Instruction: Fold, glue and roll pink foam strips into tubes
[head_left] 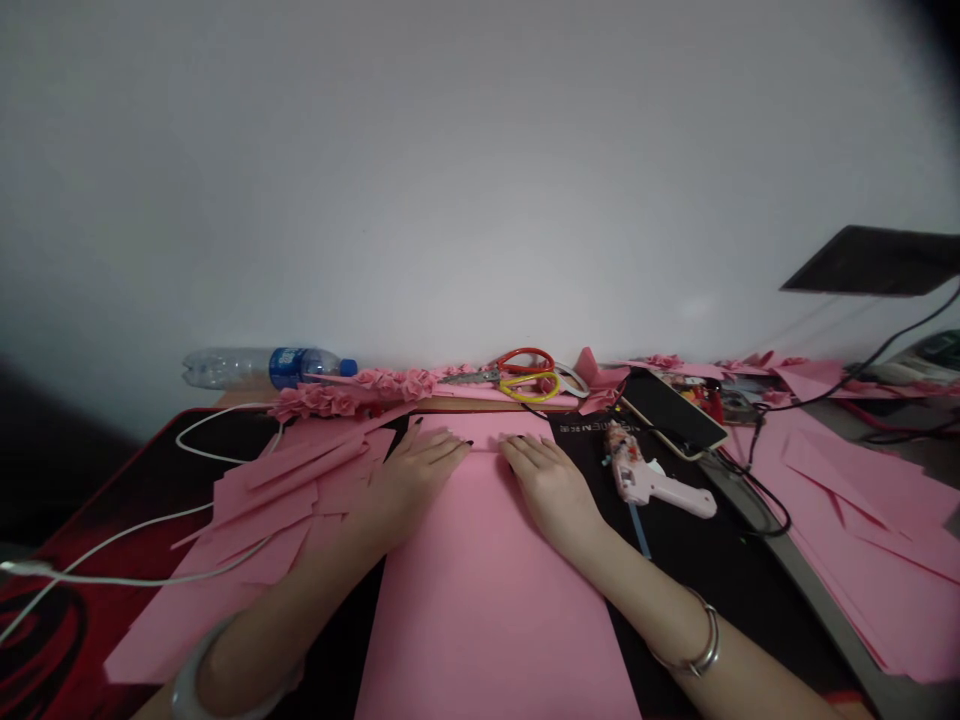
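Pink sheet (499, 600) runs from your end of the blk mat (750, 590) to btwn your L hand (424, 470) & R hand (551, 485), both palm-down nr its far end, fingers close tog., can't tell if pinching, w/ glue gun (664, 488) to R & scissors (491, 376) beyond.
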